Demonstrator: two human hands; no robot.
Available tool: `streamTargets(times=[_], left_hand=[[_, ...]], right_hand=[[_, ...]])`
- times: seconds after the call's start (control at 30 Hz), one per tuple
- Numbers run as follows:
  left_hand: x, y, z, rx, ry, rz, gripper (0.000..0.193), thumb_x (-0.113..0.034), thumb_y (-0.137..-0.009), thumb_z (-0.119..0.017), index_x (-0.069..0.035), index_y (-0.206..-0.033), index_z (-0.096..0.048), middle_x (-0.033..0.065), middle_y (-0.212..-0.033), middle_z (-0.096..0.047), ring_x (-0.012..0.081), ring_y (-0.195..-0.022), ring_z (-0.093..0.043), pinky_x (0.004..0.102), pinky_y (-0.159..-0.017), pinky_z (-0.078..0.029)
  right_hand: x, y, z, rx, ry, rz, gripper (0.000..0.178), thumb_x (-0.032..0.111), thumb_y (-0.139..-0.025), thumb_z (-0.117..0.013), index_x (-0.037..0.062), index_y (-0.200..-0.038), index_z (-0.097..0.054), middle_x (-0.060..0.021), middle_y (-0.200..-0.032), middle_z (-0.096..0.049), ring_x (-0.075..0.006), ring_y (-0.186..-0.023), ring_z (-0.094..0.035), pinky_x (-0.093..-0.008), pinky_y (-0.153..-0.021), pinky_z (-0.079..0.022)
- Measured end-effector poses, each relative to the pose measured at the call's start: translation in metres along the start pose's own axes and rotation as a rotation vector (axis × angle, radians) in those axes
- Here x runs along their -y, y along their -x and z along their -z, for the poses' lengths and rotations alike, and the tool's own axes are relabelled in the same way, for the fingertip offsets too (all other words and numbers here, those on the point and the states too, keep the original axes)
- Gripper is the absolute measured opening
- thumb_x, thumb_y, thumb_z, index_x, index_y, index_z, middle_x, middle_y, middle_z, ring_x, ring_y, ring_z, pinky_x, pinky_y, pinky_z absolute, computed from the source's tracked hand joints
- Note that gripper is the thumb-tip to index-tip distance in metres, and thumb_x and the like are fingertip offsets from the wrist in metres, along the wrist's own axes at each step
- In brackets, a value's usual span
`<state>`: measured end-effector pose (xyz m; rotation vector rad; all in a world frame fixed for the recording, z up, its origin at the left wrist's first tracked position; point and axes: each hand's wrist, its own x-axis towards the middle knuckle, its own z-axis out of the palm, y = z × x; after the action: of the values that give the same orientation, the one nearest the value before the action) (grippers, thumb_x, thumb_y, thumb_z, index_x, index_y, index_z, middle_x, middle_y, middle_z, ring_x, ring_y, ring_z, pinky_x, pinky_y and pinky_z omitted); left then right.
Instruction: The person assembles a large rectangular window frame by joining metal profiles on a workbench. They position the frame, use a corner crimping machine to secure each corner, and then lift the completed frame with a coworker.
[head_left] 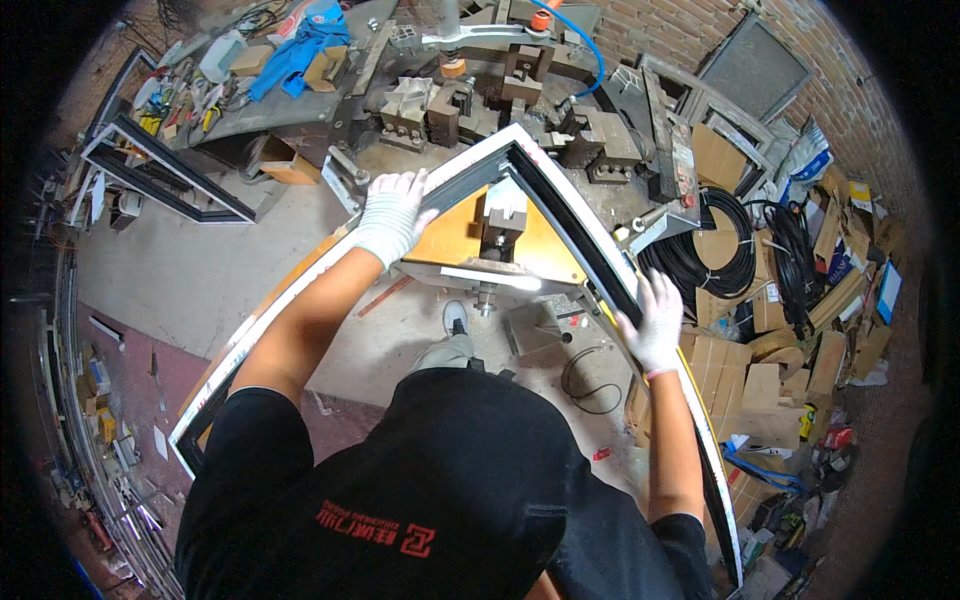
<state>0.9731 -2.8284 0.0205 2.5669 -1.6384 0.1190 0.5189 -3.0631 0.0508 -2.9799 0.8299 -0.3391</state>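
A large angular window or door frame (560, 195) of white and black profile lies across a machine, its corner pointing away from me. My left hand (393, 215), in a white knitted glove, is closed over the left bar below that corner, thumb toward the inside. On the right bar, my right hand (655, 322), gloved too, grips the profile farther down. Inside the corner sits a steel block (503, 215) on an orange-yellow plate (440, 235). The undersides of both bars are hidden.
Steel clamping blocks (600, 145) stand beyond the corner. A workbench (290, 110) with tools and a blue cloth (305, 50) is at far left, near another frame (165, 170). Coiled black hose (715, 245) and cardboard (770, 400) crowd the right. Long profiles (75, 420) lie at left.
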Motion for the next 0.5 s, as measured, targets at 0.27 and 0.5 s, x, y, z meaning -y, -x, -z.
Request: streamTargets(times=[0.27,0.5], left_hand=[[-0.026,-0.077,-0.013,0.177,0.273,0.190,0.054,-0.044,-0.100,-0.070,-0.004,-0.135,-0.062,0.0211,-0.117,-0.069,0.0403,-0.109,-0.069,0.0503,-0.096,-0.056],[-0.025,-0.107,0.000,0.430,0.390,0.262,0.054,-0.053,-0.101,-0.070,-0.002,-0.120,-0.063,0.0244,-0.109,-0.074,0.0411,-0.101,-0.074,0.0482,-0.090,-0.059]], right_hand=[[0.072,-0.183,-0.058,0.262,-0.082,-0.192,0.070,0.036,-0.087,-0.082,0.0050,-0.145,-0.056,-0.0233,-0.117,-0.072,-0.0424,-0.108,-0.069,-0.0491,-0.096,-0.054],[0.047,-0.230,-0.076,0.605,-0.193,-0.238,0.071,0.052,-0.085,-0.076,-0.0063,-0.125,-0.065,-0.0307,-0.098,-0.076,-0.0463,-0.096,-0.075,-0.0498,-0.089,-0.059]])
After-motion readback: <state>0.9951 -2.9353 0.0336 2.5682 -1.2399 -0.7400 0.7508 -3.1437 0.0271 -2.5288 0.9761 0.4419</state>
